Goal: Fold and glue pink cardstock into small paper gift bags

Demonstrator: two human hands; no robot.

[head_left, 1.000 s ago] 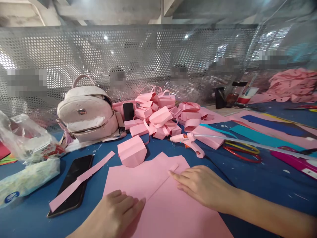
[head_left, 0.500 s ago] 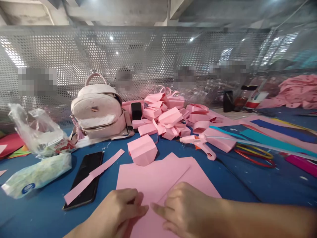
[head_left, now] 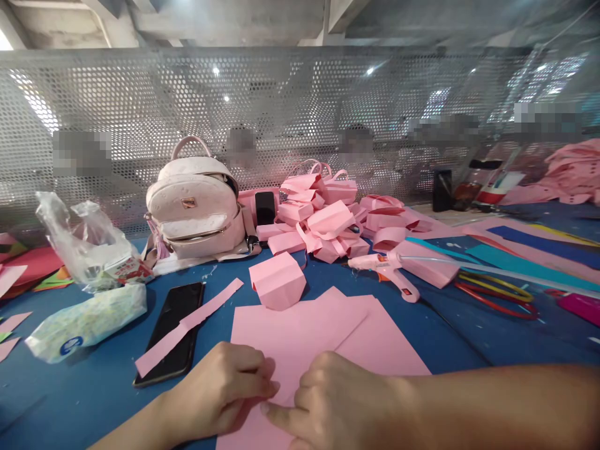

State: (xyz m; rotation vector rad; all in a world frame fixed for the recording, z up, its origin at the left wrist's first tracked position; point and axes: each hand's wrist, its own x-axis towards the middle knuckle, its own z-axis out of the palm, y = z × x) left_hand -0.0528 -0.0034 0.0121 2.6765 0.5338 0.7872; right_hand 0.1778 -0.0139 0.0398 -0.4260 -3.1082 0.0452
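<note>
Pink paper sheets [head_left: 267, 322] lie in front of me, with a diagonal edge crossing the top one. My left hand [head_left: 234, 384] is closed at the paper's left side, thumb and fingertips pinched together on the sheet. Close by on the right, my right hand [head_left: 337, 400] is curled, one finger stretched out and pressing the paper near the left fingertips. Its other fingertips are hidden. Just beyond the sheets sits a folded pink paper box [head_left: 277, 281].
A black phone [head_left: 171, 331] lies left under a pink paper strip [head_left: 206, 312], beside a tissue pack [head_left: 89, 322]. Behind stand a backpack [head_left: 197, 206] and piled pink paper boxes [head_left: 328, 219]. A glue gun [head_left: 389, 272] lies right, its cord trailing forward.
The right hand's outstretched finger has slid left and toward me along the paper. The left hand still pinches the sheet. The whole view has shifted slightly.
</note>
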